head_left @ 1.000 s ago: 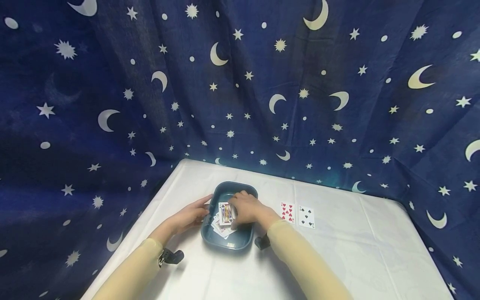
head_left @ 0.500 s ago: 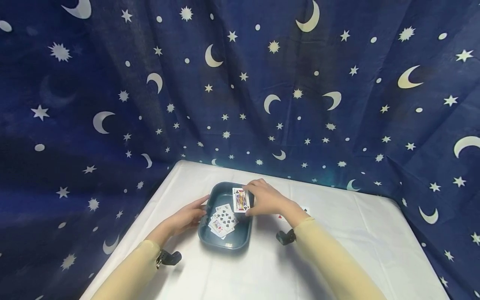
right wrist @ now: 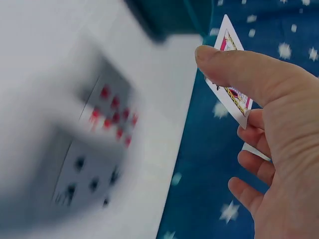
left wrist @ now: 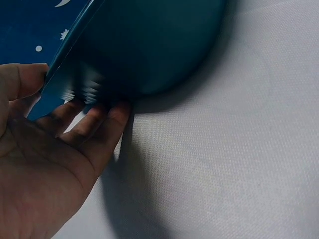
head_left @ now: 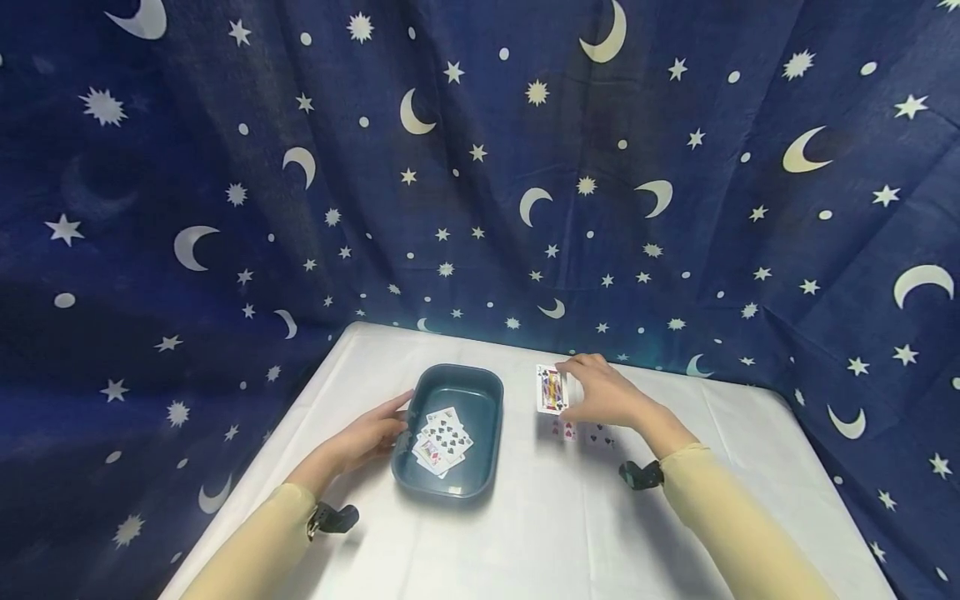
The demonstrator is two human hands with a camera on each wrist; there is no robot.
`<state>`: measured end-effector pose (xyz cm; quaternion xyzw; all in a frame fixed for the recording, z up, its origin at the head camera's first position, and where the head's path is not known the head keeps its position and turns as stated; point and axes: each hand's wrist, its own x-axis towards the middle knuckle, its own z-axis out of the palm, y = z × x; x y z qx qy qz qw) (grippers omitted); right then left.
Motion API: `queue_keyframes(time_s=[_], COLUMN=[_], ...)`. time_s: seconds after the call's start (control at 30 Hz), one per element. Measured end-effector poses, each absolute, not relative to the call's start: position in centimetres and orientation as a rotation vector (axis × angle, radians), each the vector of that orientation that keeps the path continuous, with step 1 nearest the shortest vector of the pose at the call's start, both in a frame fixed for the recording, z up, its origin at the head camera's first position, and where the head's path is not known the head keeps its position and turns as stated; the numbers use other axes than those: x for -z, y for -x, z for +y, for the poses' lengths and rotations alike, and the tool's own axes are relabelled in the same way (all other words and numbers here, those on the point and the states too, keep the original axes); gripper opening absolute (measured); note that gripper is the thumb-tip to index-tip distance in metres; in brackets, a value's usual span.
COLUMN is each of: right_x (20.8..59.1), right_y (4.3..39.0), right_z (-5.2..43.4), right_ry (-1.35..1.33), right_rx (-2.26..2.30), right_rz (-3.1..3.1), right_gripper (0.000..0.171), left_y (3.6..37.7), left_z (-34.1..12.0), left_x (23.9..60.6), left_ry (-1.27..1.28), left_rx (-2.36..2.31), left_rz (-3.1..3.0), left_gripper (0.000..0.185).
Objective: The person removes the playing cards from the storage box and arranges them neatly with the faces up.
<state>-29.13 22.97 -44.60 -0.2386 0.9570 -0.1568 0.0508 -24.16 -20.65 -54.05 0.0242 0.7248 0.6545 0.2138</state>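
A face card (head_left: pixel 552 389) with a black club-like mark is pinched between the thumb and fingers of my right hand (head_left: pixel 609 395), raised over the table. In the right wrist view the thumb presses on the card's face (right wrist: pixel 234 94). Below it lie a heart card (head_left: pixel 563 430) and a spade card (head_left: pixel 600 436), side by side and partly hidden in the head view. My left hand (head_left: pixel 367 435) touches the left side of a dark teal tray (head_left: pixel 480 471), fingers extended against its outer wall (left wrist: pixel 164 45). Several loose cards (head_left: pixel 444 440) lie face up inside, a spade card on top.
A white cloth (head_left: pixel 540 517) covers the table. Behind and at the left hangs a dark blue curtain (head_left: pixel 480 167) with moons and stars. Dark wrist-worn devices sit at the left wrist (head_left: pixel 333 518) and the right wrist (head_left: pixel 641 475).
My right hand has lifted the face card out of the tray and carried it right, over the cards on the table. A spade card now shows atop the pile. My left hand stays at the tray.
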Motion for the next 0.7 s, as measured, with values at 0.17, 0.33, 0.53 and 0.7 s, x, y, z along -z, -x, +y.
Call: queue_keyframes(time_s=[0.17,0.33,0.53,0.7], right_x=[45.9,47.4,48.3,49.4], right_y=[29.1,28.6,28.1,27.7], right_z=[27.1,30.7,33.7,35.4], right_ry=[0.629,0.527,0.439,0.417], right_rx=[0.424,0.421,0.447,0.445], right_rz=[2.951,2.988,3.002,2.971], right_gripper=[0.090,0.090,0.090,0.090], left_y=[24.1,24.0,24.1,24.1], left_z=[-20.8,-20.9,-20.9,-20.8], left_x=[53.9,53.9,54.0,53.9], left_ry=[-0.051,-0.051,-0.059,-0.050], left_rx=[-1.811,-1.825,-1.833,-1.821], left_rz=[2.018,2.006,1.995,2.006], left_gripper=[0.071,0.070,0.071,0.070])
